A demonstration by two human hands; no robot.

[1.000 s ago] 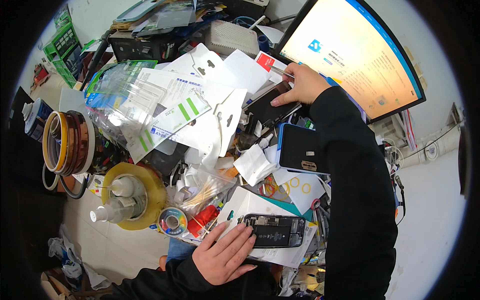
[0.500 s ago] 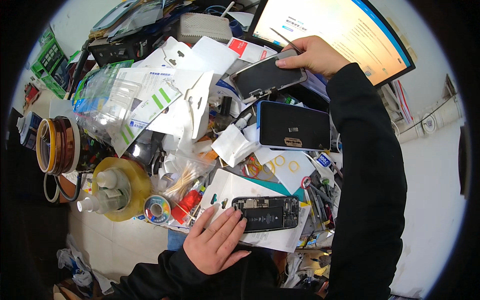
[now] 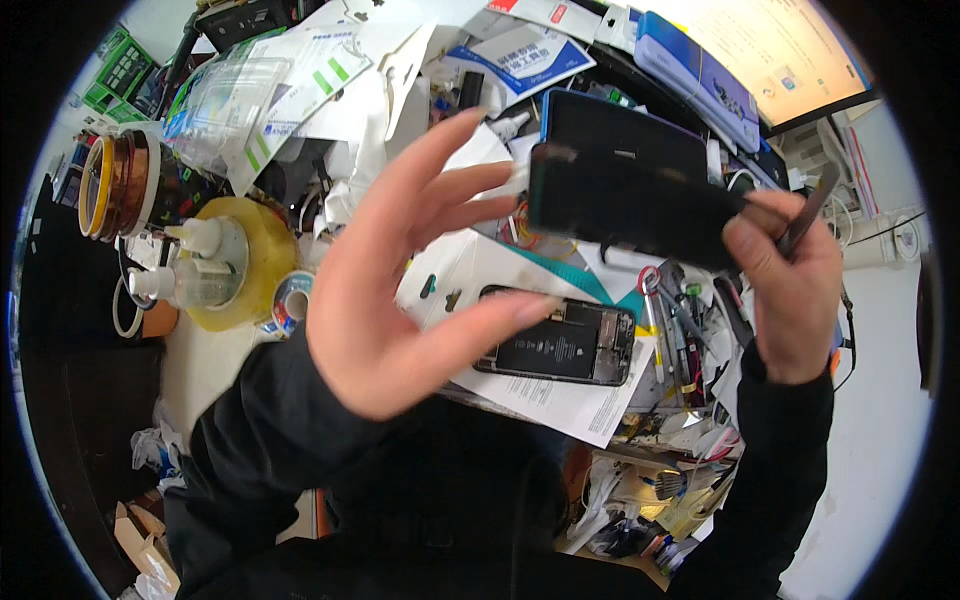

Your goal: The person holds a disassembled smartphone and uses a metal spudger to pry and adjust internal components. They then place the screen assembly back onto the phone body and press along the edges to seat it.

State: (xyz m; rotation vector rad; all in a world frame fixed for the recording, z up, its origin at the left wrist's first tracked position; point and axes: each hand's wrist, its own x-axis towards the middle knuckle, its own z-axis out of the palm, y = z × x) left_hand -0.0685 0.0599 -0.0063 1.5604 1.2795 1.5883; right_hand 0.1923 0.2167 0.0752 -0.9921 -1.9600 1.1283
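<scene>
Much of a blue-edged black device is hidden behind a blurred dark screen panel — the right hand pinches its end between thumb and fingers, with a slim dark tool, indistinct, in the same grip. The left hand is raised, fingers spread — its thumb masks part of the opened phone, flat on white card.
</scene>
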